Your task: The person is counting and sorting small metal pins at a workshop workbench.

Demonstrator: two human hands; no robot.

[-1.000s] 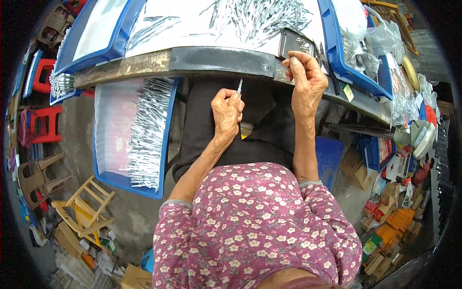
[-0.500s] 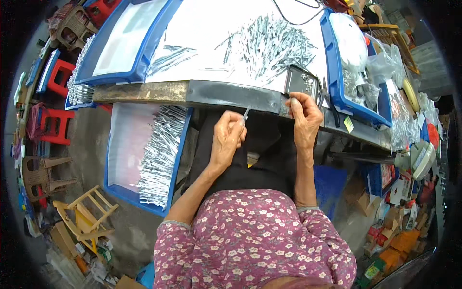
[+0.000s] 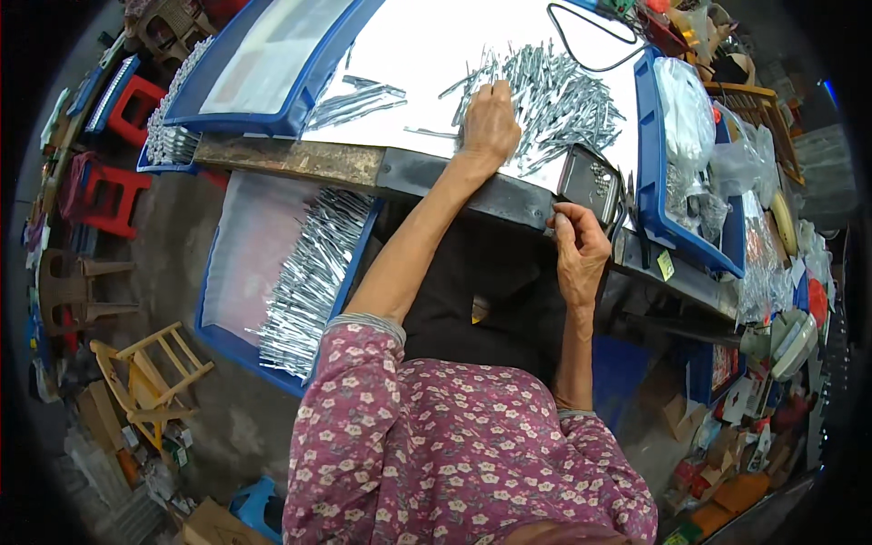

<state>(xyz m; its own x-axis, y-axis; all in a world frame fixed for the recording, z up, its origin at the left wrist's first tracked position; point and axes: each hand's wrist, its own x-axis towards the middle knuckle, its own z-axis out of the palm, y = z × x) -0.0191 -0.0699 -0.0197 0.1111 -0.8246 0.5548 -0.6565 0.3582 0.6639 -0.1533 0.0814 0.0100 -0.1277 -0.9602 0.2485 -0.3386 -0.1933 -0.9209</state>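
Observation:
My left hand (image 3: 491, 124) reaches over the tabletop to the left side of a loose pile of thin silvery metal strips (image 3: 563, 100). Its fingers are curled down among the strips, and the hand hides its own fingertips. Beside the table's front edge, my right hand (image 3: 581, 254) is closed in a pinch; whatever lies between thumb and fingers is too small to make out. Just beyond it sits a small black tray (image 3: 575, 174) with tiny silvery pieces in it. A smaller bunch of flat grey strips (image 3: 356, 104) lies left of my left hand.
Blue bins stand on the table at left (image 3: 295, 113) and right (image 3: 647, 136), the right one holding plastic bags. Pliers-like tools (image 3: 636, 218) are by the tray. Below the edge, a blue crate (image 3: 218, 331) holds many strips. A black cable (image 3: 581, 59) loops at the back.
My left hand has moved from in front of the table edge, where it held a thin grey strip, forward onto the pile. My right hand stays pinched near the tray, slightly lower.

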